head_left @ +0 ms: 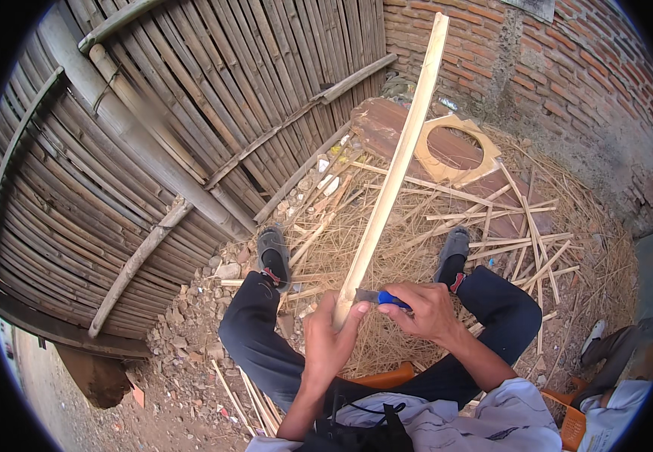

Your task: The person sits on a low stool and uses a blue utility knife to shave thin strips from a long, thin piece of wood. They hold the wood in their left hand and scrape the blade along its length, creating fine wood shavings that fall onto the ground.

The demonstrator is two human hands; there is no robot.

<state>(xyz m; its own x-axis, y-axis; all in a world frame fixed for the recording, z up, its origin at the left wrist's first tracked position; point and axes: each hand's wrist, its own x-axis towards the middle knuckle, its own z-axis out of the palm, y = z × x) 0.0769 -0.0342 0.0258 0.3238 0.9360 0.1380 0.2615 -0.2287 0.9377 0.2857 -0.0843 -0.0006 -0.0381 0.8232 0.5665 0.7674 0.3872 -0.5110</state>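
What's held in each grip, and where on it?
Left grip: pale strip, by its near end. Right grip: knife, by its blue handle.

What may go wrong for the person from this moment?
The blue-handled knife in the right hand sits close to the thumb of the left hand, so a slip might cut it. The pale strip reaches far beyond both hands, so its end could swing and disturb the grip.

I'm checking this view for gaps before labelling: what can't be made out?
In the head view:
- Knife: handle mostly hidden by the right fingers.
- Pale strip: near end hidden by the left fingers.
- Orange object: mostly covered by shirt and trousers; kind unclear.
- Another person: cut off by the round rim.
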